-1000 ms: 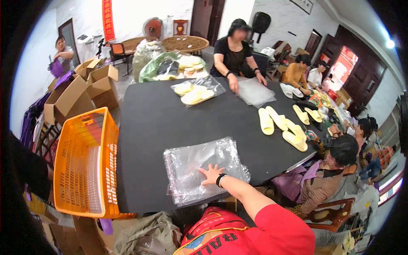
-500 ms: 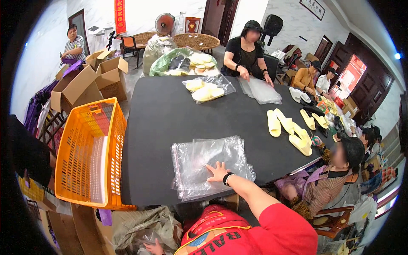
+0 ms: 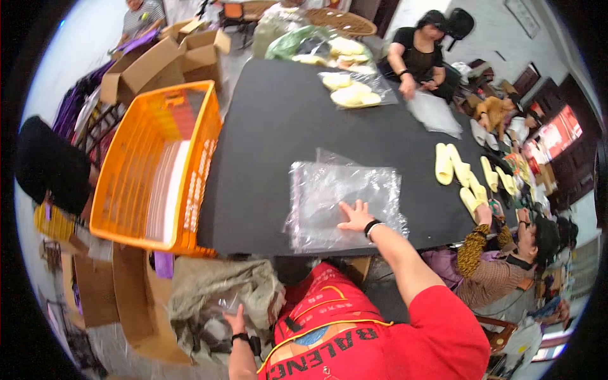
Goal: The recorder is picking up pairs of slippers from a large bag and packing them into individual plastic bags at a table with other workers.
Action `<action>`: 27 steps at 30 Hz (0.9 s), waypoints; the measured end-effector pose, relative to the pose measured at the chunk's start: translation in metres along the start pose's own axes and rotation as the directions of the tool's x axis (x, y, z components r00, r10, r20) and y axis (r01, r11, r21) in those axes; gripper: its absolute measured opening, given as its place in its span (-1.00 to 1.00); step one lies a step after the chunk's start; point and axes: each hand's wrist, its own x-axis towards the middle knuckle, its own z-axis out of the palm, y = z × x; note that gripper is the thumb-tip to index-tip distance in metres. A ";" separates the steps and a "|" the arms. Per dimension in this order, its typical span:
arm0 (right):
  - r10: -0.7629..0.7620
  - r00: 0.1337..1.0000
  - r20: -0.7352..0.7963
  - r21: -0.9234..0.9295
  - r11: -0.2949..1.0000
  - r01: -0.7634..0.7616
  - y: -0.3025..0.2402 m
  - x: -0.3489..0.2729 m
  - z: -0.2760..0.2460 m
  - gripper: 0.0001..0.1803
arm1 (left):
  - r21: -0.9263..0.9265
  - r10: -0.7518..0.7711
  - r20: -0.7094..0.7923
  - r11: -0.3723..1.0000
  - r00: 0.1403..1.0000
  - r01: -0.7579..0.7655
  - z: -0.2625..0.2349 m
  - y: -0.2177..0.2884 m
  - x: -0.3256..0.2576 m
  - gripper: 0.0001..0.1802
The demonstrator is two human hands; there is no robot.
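Observation:
My right hand [image 3: 356,216] lies with fingers spread on a stack of clear plastic bags [image 3: 323,190] near the front edge of a black-topped table [image 3: 266,133]. Below the table edge, at the lower left, my left hand [image 3: 236,321] reaches over an opened greyish woven sack [image 3: 196,285]. Its fingers look apart, next to crumpled clear plastic [image 3: 225,304] in the sack's mouth; whether they touch it is hard to tell.
An orange crate [image 3: 136,234] stands left of the table, with cardboard boxes [image 3: 149,66] behind. Bagged yellow slippers [image 3: 354,95] lie at the far side, loose ones [image 3: 444,166] at right. One person [image 3: 418,57] handles clear bags across the table; another [image 3: 500,266] sits at right.
The view has tilted down and shifted left. My left hand has come further into view at the sack. My right hand stays on the bags. The seated person's hand now reaches the yellow slippers.

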 end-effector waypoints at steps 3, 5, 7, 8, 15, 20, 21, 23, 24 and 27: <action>0.000 1.000 -0.007 -0.029 1.000 0.000 -0.001 0.001 -0.005 -0.03 | 0.202 0.145 -0.091 0.971 0.985 -0.124 0.002 -0.008 0.001 0.09; -0.016 1.000 -0.019 -0.039 0.999 0.015 -0.007 0.003 -0.004 -0.04 | 0.225 0.188 -0.156 0.963 0.970 -0.150 -0.001 -0.021 0.002 0.08; -0.015 1.000 -0.022 -0.053 0.998 0.014 0.001 0.008 -0.002 -0.03 | 0.322 0.269 -0.145 0.923 0.952 -0.211 0.012 0.013 -0.021 0.02; -0.043 0.999 -0.019 -0.054 0.998 0.042 -0.003 0.010 -0.001 -0.03 | 0.401 0.306 -0.169 0.890 0.937 -0.219 0.008 0.009 -0.025 -0.03; -0.093 0.994 -0.060 -0.130 0.988 0.085 -0.025 -0.019 -0.021 -0.08 | 0.556 0.599 -0.314 0.745 0.736 -0.369 0.029 0.080 -0.063 -0.33; -0.275 0.958 -0.075 -0.150 0.953 0.262 -0.009 -0.011 -0.007 -0.11 | 0.406 0.852 0.139 0.416 0.505 -0.814 0.076 0.179 -0.088 -0.56; -0.292 0.954 -0.063 -0.137 0.950 0.281 -0.007 -0.010 -0.007 -0.12 | 0.453 0.873 0.268 0.259 0.407 -0.853 0.098 0.197 -0.089 -0.58; -0.304 0.951 -0.058 -0.113 0.949 0.296 -0.006 -0.008 -0.010 -0.13 | 0.414 0.828 0.421 0.187 0.370 -0.891 0.147 0.224 -0.097 -0.53; -0.312 0.949 -0.045 -0.093 0.947 0.307 -0.006 -0.008 -0.012 -0.16 | 0.395 0.825 0.457 0.146 0.332 -0.907 0.170 0.230 -0.100 -0.47; -0.310 0.950 -0.047 -0.022 0.951 0.309 0.005 -0.008 -0.019 -0.22 | 0.309 0.709 0.649 0.085 0.275 -0.947 0.228 0.240 -0.103 -0.37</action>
